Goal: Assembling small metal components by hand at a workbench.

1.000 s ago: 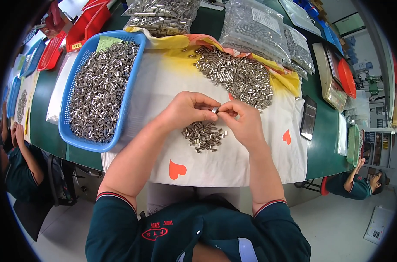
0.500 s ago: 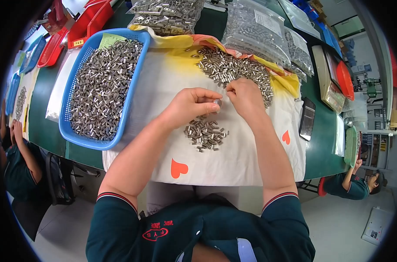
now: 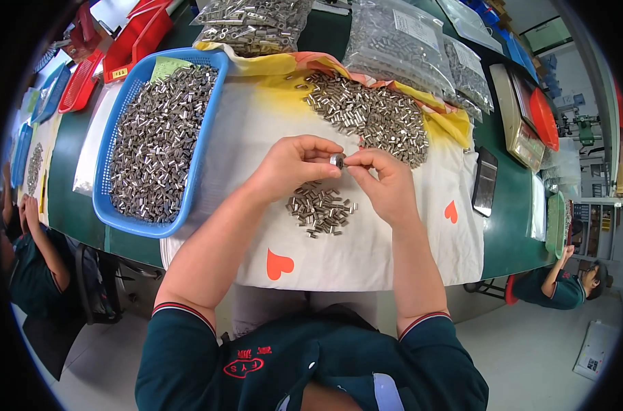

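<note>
Between the thumb and fingers of my left hand [image 3: 289,166] is a small round metal piece [image 3: 336,160] with a dark opening facing right. My right hand [image 3: 388,181] meets it from the right, thumb and forefinger drawn together close to the opening. Whatever sits in that pinch is too small to make out. Just below the hands lies a small heap of short metal sleeves [image 3: 320,211] on a white cloth [image 3: 359,257]. Beyond them spreads a larger heap of the same sleeves [image 3: 373,113].
A blue perforated basket [image 3: 188,205] full of metal sleeves stands at left. Clear bags of metal parts [image 3: 393,44] line the back, beside a yellow-edged cloth fold [image 3: 257,65]. A phone [image 3: 485,181] lies at right. Other people sit at both sides.
My right hand has come back from the large heap, toward me, to the metal piece in my left hand. The left hand has barely moved.
</note>
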The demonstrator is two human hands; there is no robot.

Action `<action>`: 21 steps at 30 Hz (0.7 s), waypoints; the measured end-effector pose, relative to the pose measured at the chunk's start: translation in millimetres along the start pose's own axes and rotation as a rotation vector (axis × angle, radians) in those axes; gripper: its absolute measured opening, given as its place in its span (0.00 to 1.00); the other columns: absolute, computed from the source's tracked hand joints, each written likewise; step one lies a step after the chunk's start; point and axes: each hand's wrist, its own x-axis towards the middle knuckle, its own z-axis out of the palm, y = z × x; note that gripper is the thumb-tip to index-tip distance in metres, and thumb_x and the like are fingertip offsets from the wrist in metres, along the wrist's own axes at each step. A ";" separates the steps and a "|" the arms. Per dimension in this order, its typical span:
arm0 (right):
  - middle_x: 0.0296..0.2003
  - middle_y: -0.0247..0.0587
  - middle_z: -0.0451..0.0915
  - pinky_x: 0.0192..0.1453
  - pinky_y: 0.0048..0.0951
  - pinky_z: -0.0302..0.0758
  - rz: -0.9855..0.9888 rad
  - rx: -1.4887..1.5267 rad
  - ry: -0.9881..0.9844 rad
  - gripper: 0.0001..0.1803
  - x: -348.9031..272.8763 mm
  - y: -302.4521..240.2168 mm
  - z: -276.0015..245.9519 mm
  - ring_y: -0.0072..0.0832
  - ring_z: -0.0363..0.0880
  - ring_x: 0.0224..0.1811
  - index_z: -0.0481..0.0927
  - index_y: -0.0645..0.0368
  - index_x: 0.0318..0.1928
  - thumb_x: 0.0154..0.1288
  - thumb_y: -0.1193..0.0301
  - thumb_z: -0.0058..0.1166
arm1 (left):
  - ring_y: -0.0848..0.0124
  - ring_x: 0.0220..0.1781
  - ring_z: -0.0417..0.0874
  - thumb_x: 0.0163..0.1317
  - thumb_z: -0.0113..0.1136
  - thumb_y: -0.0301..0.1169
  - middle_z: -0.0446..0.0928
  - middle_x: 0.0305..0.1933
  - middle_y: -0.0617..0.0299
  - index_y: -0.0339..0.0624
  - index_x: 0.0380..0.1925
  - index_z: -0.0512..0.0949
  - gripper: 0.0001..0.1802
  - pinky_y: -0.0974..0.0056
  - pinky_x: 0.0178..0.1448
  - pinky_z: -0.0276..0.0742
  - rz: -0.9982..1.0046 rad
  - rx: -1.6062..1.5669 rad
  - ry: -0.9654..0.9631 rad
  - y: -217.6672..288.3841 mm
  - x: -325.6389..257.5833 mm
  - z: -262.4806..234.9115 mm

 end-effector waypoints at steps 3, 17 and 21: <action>0.26 0.36 0.76 0.33 0.22 0.70 -0.021 -0.076 -0.013 0.05 0.4 -4.0 1.4 0.22 0.75 0.27 0.78 0.62 0.30 0.49 0.79 0.54 | 0.79 0.33 0.77 0.50 0.61 0.21 0.77 0.32 0.63 0.31 0.43 0.73 0.18 0.76 0.39 0.74 0.000 0.005 -0.006 0.5 -0.5 1.7; 0.26 0.35 0.77 0.35 0.22 0.70 -0.120 -0.390 0.030 0.03 -6.5 -3.2 10.9 0.22 0.75 0.29 0.77 0.61 0.28 0.49 0.78 0.54 | 0.82 0.32 0.75 0.49 0.63 0.23 0.77 0.31 0.64 0.33 0.41 0.76 0.17 0.77 0.36 0.73 -0.012 0.134 0.070 -3.5 -2.3 4.2; 0.25 0.33 0.77 0.34 0.21 0.69 0.125 -0.099 -0.059 0.03 -4.2 -2.4 -2.4 0.19 0.73 0.28 0.77 0.62 0.29 0.51 0.78 0.54 | 0.80 0.34 0.76 0.48 0.63 0.23 0.78 0.33 0.61 0.33 0.41 0.76 0.17 0.76 0.38 0.74 -0.020 0.164 0.023 2.6 -2.6 3.7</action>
